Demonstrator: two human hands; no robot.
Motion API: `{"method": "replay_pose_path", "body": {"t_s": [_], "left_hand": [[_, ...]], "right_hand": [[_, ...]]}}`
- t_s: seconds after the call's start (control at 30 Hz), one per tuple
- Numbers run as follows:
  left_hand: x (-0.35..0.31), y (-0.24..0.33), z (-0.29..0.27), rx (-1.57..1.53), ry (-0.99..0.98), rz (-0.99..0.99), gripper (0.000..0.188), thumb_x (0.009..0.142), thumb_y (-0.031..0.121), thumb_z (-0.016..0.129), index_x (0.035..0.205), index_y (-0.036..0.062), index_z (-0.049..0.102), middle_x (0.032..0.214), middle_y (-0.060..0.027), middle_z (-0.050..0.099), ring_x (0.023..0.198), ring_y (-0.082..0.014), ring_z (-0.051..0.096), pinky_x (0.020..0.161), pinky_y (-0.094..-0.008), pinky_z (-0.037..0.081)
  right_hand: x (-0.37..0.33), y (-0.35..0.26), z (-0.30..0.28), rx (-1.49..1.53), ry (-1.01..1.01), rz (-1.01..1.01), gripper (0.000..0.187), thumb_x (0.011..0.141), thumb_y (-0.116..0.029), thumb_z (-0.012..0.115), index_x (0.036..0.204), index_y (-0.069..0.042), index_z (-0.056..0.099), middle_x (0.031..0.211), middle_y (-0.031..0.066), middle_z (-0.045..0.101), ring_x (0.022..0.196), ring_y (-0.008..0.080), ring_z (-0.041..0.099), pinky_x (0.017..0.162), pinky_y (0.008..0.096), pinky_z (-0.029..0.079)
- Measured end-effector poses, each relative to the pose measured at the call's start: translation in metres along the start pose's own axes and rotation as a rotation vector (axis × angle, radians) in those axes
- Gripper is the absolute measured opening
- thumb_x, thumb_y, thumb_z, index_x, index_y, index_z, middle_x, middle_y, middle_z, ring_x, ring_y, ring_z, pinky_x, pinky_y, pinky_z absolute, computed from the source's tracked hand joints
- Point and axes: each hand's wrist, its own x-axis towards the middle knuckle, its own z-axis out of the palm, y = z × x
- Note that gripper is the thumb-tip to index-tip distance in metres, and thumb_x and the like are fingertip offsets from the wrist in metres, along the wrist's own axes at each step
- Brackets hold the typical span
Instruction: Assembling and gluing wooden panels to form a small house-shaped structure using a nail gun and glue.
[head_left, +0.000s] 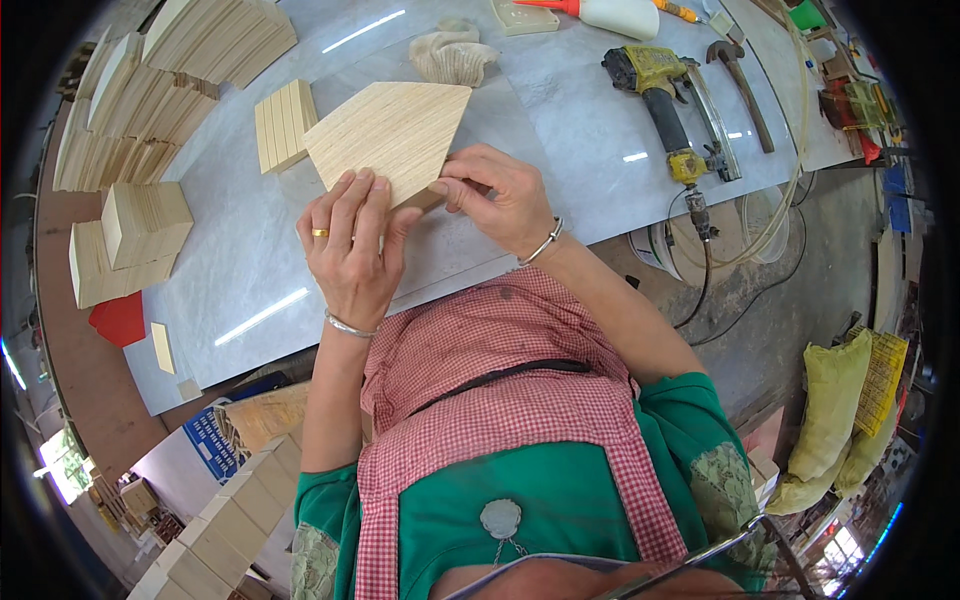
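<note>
A pale, five-sided wooden piece (pixel 395 130) with visible grain is held near the front edge of the worktable. My left hand (pixel 350 235) lies over its near left part, fingers on the top face and thumb at the near edge. At the near right corner, my right hand (pixel 500 195) pinches the piece's edge between thumb and bent forefinger. The underside and whatever lies beneath it are hidden. Just left of the piece stands a small wooden block (pixel 284 125) with grooved lines. A crumpled cloth glove (pixel 453 55) rests beyond it.
Stacks of wooden pieces (pixel 140 110) fill the far left, with more cut pieces (pixel 145 225) nearer. On the right lie a yellow-and-black nail gun (pixel 660 105) with a hose and a hammer (pixel 742 95). A white glue bottle (pixel 620 15) with a red tip lies at the back.
</note>
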Motion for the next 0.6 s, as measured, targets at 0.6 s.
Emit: {"method": "replay_pose_path", "body": {"t_s": [0.6], "left_hand": [[0.0049, 0.0053, 0.0026, 0.089, 0.053, 0.037, 0.022, 0.080, 0.012, 0.068, 0.101, 0.0056, 0.066, 0.103, -0.0064, 0.065, 0.099, -0.0244, 0.061, 0.087, -0.0377, 0.042]], "right_hand": [[-0.0031, -0.0080, 0.0049, 0.050, 0.045, 0.057, 0.014, 0.080, -0.003, 0.069, 0.094, 0.000, 0.066, 0.090, 0.0085, 0.067, 0.061, 0.0112, 0.065, 0.050, 0.0202, 0.051]]}}
